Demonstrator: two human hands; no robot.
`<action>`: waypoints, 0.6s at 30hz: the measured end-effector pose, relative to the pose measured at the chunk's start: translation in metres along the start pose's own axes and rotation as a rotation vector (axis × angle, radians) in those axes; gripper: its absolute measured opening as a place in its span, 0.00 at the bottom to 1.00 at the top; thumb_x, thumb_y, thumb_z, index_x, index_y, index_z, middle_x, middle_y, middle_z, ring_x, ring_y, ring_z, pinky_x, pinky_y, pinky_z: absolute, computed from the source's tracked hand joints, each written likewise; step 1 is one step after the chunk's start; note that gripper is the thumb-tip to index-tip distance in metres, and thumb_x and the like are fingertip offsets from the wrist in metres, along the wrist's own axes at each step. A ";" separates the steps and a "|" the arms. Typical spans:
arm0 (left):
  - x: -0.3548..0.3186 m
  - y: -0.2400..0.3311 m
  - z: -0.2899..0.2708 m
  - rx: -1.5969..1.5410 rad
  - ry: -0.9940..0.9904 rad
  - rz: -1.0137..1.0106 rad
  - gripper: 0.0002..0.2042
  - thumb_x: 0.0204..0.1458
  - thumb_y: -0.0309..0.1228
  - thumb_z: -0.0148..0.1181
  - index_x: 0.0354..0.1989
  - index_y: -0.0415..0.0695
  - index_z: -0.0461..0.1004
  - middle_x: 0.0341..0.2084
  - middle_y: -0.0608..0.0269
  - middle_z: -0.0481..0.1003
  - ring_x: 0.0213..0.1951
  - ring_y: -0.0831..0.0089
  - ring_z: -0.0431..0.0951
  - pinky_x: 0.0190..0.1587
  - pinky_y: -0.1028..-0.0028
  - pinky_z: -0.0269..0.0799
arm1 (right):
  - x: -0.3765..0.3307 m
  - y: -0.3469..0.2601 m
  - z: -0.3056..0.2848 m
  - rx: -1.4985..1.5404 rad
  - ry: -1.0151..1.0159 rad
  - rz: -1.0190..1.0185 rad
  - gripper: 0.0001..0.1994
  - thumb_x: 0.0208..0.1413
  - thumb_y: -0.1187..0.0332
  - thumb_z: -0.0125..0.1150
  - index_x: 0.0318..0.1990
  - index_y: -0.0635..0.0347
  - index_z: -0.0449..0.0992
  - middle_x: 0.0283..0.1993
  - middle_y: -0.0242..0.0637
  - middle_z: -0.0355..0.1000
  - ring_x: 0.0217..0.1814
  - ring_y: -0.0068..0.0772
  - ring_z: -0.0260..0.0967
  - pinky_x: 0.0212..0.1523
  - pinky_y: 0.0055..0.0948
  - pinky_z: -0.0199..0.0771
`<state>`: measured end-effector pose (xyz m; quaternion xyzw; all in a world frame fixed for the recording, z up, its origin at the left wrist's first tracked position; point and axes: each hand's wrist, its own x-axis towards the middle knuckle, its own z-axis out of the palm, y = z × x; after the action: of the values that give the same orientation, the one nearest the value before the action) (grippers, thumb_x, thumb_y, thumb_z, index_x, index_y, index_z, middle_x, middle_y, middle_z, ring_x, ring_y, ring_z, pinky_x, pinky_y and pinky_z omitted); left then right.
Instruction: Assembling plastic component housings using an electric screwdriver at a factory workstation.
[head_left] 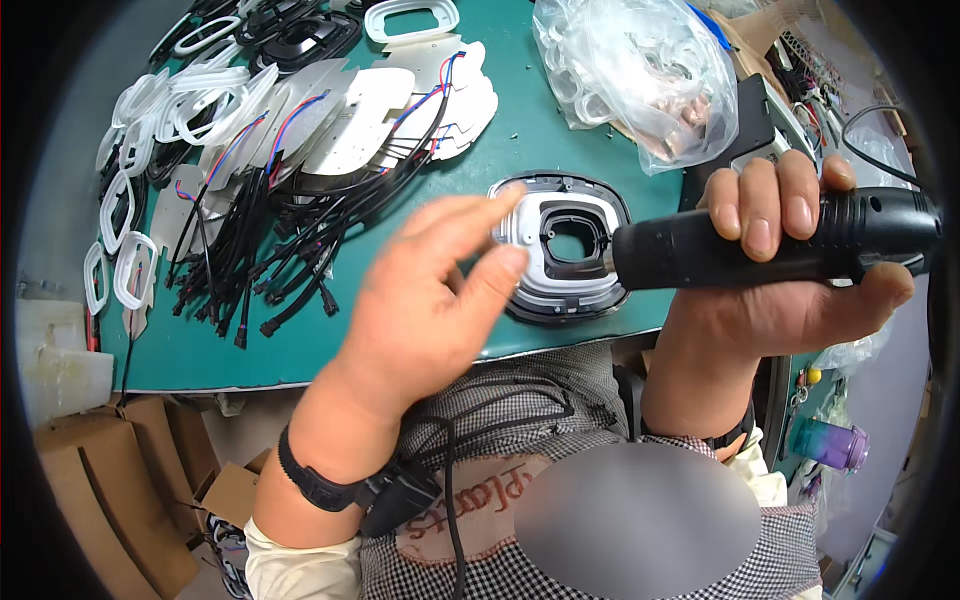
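A black-and-white oval housing (585, 292) lies on the green table near its front edge. It has a white inner ring and an opening in the middle. My left hand (430, 275), slightly blurred, has its thumb and index finger against the housing's left rim, with the other fingers hidden behind. In my right hand (765, 220) is a black electric screwdriver (690, 248), held level with the fingers wrapped over its body. Its tip points left and sits at the right side of the white ring; whether it touches a screw cannot be made out.
White plates (360, 120) with black cables (235, 250) and white oval rings (133, 270) cover the table's left. A clear plastic bag (640, 80) of pale parts lies at the back right. Cardboard boxes (110, 500) stand at lower left; a purple bottle (840, 445) is at right.
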<state>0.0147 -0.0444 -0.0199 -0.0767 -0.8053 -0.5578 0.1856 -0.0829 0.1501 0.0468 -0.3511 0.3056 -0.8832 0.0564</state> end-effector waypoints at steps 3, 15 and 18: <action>0.004 -0.011 -0.006 0.448 -0.049 0.100 0.25 0.45 0.34 0.67 0.53 0.39 0.73 0.50 0.50 0.72 0.51 0.54 0.71 0.55 0.60 0.66 | 0.001 0.010 -0.006 -0.133 -0.067 -0.066 0.37 0.49 0.33 0.57 0.53 0.57 0.71 0.34 0.32 0.68 0.29 0.29 0.67 0.33 0.31 0.69; 0.001 -0.022 0.012 0.543 -0.132 -0.031 0.36 0.32 0.39 0.75 0.55 0.44 0.72 0.55 0.53 0.68 0.57 0.53 0.67 0.60 0.58 0.61 | 0.002 0.042 -0.023 -0.243 -0.126 -0.087 0.38 0.48 0.27 0.52 0.53 0.50 0.73 0.33 0.33 0.69 0.28 0.31 0.68 0.33 0.34 0.70; 0.001 -0.025 0.012 0.532 -0.127 -0.022 0.36 0.32 0.39 0.75 0.55 0.44 0.72 0.55 0.53 0.68 0.57 0.53 0.67 0.60 0.59 0.61 | 0.001 0.042 -0.023 -0.257 -0.118 -0.071 0.37 0.48 0.27 0.52 0.52 0.49 0.73 0.33 0.33 0.69 0.28 0.31 0.67 0.33 0.34 0.69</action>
<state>0.0028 -0.0422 -0.0445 -0.0512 -0.9344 -0.3225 0.1424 -0.1033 0.1270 0.0097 -0.4176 0.3995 -0.8161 -0.0025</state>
